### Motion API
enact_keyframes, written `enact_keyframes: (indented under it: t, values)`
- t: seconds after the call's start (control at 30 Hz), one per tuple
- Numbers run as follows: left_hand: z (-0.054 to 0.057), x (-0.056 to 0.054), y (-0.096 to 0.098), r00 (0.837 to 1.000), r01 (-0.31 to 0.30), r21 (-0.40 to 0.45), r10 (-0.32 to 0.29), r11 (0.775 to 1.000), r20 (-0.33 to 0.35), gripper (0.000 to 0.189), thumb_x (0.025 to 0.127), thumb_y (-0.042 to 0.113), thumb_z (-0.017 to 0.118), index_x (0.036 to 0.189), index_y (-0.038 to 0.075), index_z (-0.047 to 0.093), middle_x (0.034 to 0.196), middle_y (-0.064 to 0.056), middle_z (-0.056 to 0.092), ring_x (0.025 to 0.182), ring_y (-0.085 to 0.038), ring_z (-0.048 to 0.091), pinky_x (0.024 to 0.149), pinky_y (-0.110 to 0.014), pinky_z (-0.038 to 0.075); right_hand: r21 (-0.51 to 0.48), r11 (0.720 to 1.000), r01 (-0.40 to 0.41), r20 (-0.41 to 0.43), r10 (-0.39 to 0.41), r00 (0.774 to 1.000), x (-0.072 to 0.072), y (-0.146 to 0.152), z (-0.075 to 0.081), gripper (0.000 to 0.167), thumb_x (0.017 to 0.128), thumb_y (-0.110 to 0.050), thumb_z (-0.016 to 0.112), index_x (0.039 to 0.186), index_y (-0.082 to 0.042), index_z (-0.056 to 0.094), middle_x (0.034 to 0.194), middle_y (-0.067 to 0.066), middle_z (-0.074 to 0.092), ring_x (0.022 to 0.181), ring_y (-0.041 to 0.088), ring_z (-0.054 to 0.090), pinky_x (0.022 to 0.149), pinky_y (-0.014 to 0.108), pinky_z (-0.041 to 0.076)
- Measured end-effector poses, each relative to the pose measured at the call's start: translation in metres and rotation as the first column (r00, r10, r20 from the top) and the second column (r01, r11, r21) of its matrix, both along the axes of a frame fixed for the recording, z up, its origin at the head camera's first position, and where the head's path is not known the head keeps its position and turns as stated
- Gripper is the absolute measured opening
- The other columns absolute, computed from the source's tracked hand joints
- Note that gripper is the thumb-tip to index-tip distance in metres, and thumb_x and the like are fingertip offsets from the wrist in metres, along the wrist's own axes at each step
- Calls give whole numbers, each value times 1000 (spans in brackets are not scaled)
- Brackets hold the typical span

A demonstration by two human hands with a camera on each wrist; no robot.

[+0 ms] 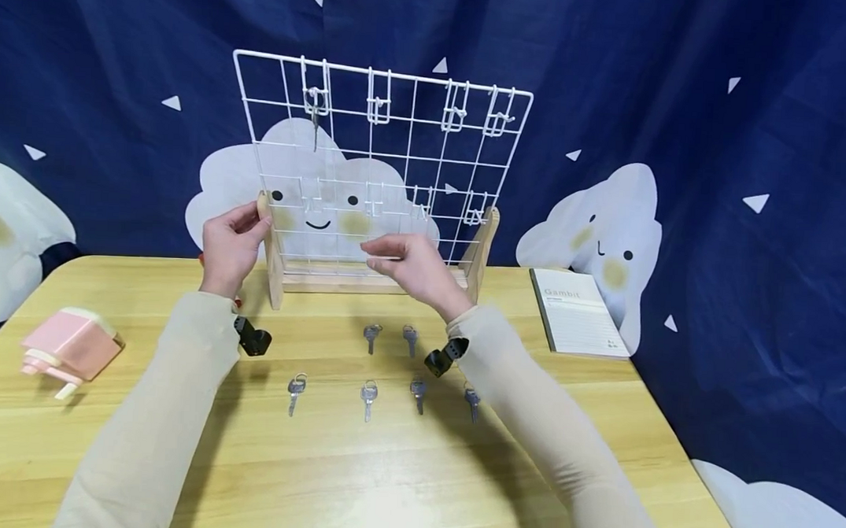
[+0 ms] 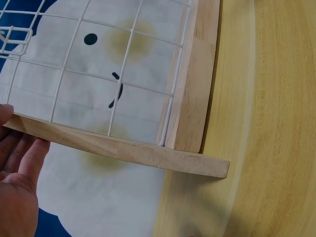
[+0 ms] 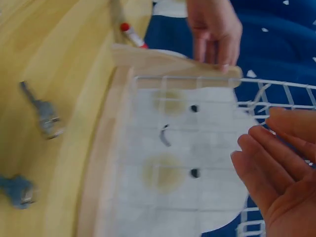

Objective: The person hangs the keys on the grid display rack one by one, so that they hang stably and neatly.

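Note:
A white wire grid rack [image 1: 408, 157] stands upright on a wooden base at the back of the table. My left hand [image 1: 230, 248] grips the rack's left wooden side post [image 2: 118, 149], thumb on one side and fingers on the other. One key [image 1: 315, 125] hangs on the upper left hook. My right hand [image 1: 417, 270] is in front of the lower grid, its fingers extended and nothing held; the right wrist view shows the palm and fingers [image 3: 274, 158] apart from the wires. Several keys with rings, including one key [image 1: 368, 399] near the middle, lie on the table in two rows.
White hooks [image 1: 454, 117] hang along the grid's top and lower rows. A pink box with a crank [image 1: 75, 345] sits at the left, a notebook [image 1: 580, 312] at the right. A red-capped marker [image 3: 133, 35] lies behind the left post. A blue curtain [image 1: 601, 83] hangs behind.

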State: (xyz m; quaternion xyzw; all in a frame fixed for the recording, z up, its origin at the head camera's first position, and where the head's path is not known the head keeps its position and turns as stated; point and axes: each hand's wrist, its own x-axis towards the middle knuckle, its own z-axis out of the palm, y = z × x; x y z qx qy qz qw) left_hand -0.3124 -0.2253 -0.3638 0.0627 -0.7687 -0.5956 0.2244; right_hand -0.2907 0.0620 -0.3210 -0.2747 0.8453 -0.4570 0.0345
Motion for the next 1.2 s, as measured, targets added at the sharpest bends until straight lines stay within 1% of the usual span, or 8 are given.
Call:
enact_keyframes:
  t: [0.2, 0.3, 0.47, 0.57, 0.67, 0.83, 1.0, 1.2]
  values:
    - [-1, 0, 1, 1000, 4, 10, -4, 1000, 1, 42, 96, 20, 66, 135, 3, 60, 129, -15, 62, 113, -16, 59, 96, -25, 49, 84, 996, -29, 32, 26, 999, 0, 11, -28, 30, 93, -9, 69, 123, -5, 68, 124, 8, 65, 111, 25, 62, 91, 23, 51]
    - [0, 1, 1, 1000, 7, 19, -7, 1000, 10, 42, 96, 20, 65, 135, 4, 60, 130, -15, 62, 114, -16, 59, 96, -25, 49, 109, 993, -40, 67, 33, 997, 0, 14, -39, 34, 91, -7, 70, 125, -2, 66, 127, 11, 64, 114, 30, 60, 94, 27, 51]
    - [1, 3, 1, 999, 11, 21, -12, 1000, 35, 43, 97, 22, 65, 136, 6, 59, 131, -13, 61, 115, -16, 58, 97, -25, 49, 173, 982, -75, 76, 63, 995, -3, 16, -56, 38, 89, -4, 72, 126, -1, 64, 128, 11, 63, 118, 27, 58, 101, 34, 47]
    - [2, 4, 1, 999, 13, 22, -14, 1000, 41, 44, 97, 22, 65, 137, 6, 58, 132, -13, 60, 115, -17, 58, 97, -25, 49, 210, 974, -89, 80, 74, 994, -5, 15, -65, 38, 88, -2, 72, 125, -1, 65, 127, 12, 63, 118, 28, 58, 101, 38, 48]
    - [2, 4, 1, 999, 13, 18, -14, 1000, 40, 44, 97, 22, 65, 137, 6, 58, 132, -13, 60, 116, -17, 57, 98, -25, 48, 245, 964, -99, 107, 74, 991, -5, 14, -71, 36, 88, -1, 72, 124, -1, 65, 124, 14, 64, 116, 30, 59, 100, 38, 48]
    - [3, 4, 1, 999, 15, 17, -16, 1000, 47, 45, 97, 23, 64, 138, 7, 57, 133, -13, 59, 116, -17, 57, 98, -25, 48, 283, 953, -110, 116, 80, 990, -5, 11, -83, 32, 86, 2, 72, 117, -1, 68, 117, 12, 67, 109, 25, 62, 95, 31, 51]
    - [2, 4, 1, 999, 24, 25, -25, 999, 46, 45, 97, 23, 64, 138, 6, 57, 134, -13, 59, 117, -18, 56, 98, -26, 48, 319, 940, -122, 91, 98, 991, -6, 8, -93, 31, 82, 6, 74, 112, 0, 69, 106, 6, 68, 98, 18, 63, 88, 24, 52]
    - [2, 4, 0, 999, 26, 27, -27, 999, 29, 44, 97, 23, 64, 137, 6, 58, 134, -13, 59, 117, -18, 57, 98, -26, 48, 381, 917, -120, 28, 118, 993, -9, 3, -98, 25, 82, 7, 73, 104, -3, 72, 97, 3, 69, 90, 15, 64, 83, 22, 53]
